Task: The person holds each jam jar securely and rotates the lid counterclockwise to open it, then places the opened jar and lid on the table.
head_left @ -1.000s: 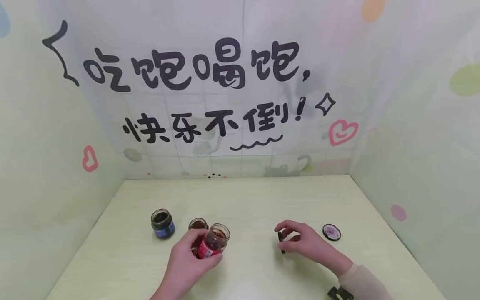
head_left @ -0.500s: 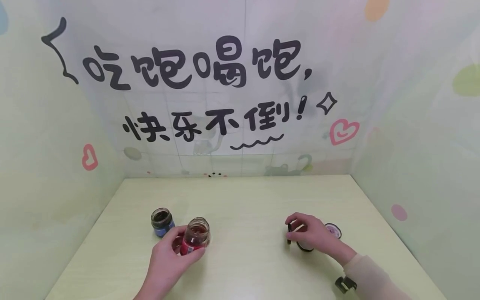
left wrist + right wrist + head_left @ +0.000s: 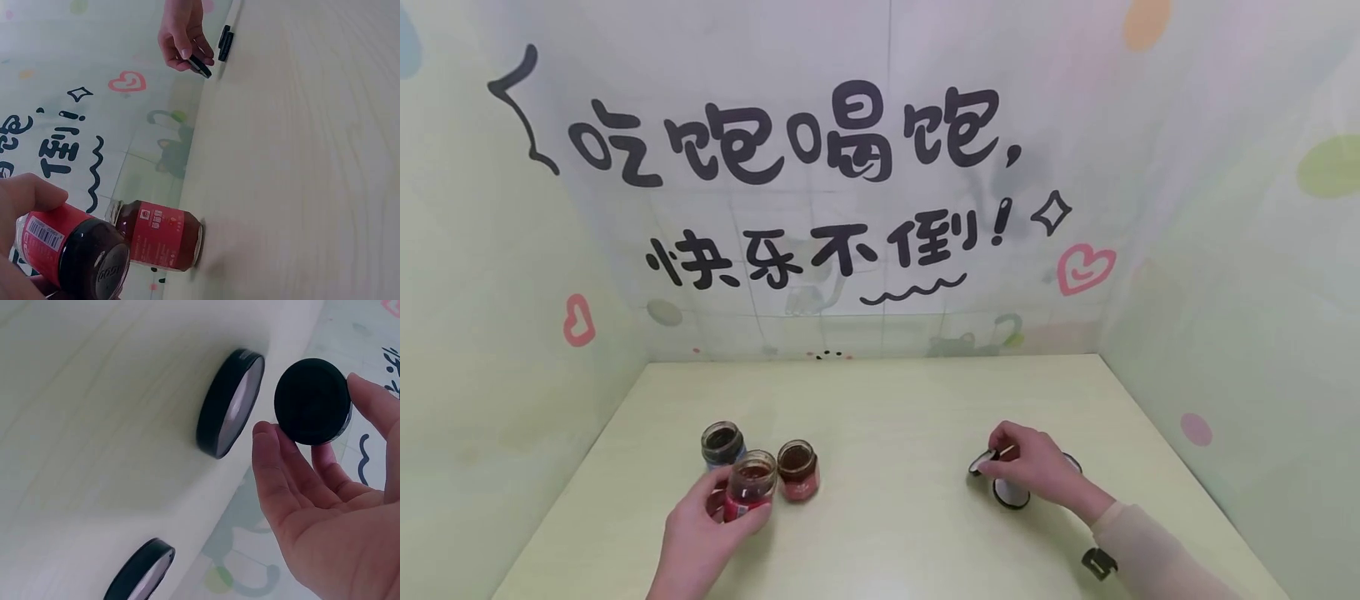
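My left hand (image 3: 696, 521) grips a glass jar with a red label (image 3: 751, 487), its mouth uncovered. In the left wrist view the jar's underside shows, lifted off the table. Behind it stands an uncovered jar with a blue label (image 3: 722, 443), partly hidden. A second red-labelled jar (image 3: 797, 472), also without a lid, stands just to its right. On the other side my right hand (image 3: 1033, 458) pinches a black round lid (image 3: 312, 403) between thumb and fingers, above the table. Below that hand lies a lid (image 3: 232, 403) with its pale inside up, and another lid (image 3: 140, 572) lies near it.
The pale wooden table (image 3: 895, 517) is enclosed by printed curtain walls (image 3: 880, 333) at the back and both sides. A small black clip-like piece (image 3: 1099, 563) is beside the right sleeve.
My left hand has carried the red-labelled jar to the left, uncovering the second red one. My right hand has moved right with its lid and tilted it; a lid on the table now shows below.
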Demonstrator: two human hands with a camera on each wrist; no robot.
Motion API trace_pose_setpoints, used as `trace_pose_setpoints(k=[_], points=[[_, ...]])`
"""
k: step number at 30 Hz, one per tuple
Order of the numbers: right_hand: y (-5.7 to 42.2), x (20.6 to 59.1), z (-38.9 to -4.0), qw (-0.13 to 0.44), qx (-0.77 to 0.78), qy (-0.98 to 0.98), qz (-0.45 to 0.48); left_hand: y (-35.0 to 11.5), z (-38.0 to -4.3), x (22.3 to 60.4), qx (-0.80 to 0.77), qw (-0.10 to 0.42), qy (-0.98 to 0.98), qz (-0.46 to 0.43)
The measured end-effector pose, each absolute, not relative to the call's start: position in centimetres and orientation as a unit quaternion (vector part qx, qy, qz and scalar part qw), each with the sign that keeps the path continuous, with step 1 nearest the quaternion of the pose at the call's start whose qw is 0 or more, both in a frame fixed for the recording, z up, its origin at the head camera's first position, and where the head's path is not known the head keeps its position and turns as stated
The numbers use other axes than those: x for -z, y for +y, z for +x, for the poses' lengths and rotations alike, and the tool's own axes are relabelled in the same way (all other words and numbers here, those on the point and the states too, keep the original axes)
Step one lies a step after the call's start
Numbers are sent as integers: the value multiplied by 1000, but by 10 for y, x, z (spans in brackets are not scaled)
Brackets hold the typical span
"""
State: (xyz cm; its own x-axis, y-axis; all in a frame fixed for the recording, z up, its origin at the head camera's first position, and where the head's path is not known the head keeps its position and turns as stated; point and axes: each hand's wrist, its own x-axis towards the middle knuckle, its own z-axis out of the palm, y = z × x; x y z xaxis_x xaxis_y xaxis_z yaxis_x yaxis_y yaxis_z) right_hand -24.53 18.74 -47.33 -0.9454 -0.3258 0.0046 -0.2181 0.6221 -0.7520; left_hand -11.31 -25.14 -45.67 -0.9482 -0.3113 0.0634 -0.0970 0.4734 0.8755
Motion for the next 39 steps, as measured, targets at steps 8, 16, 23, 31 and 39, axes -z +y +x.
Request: trace_pose_setpoints(k=[8,16,23,31,39], points=[[195,480,-253,36,371,917,-140,-263,-117,471,491,93,-855,139],[202,490,-256,5,329,935,-130,-269,-122,483,464,88,-870,142],[201,487,-258,-19,299,946,-125,-273,-127,493,455,87,-876,137],[201,490,-266,-23,288,952,-96,-278,-128,498,443,99,-881,134],[206,499,-275,-51,235,961,-133,-281,-129,499,448,86,-880,130]])
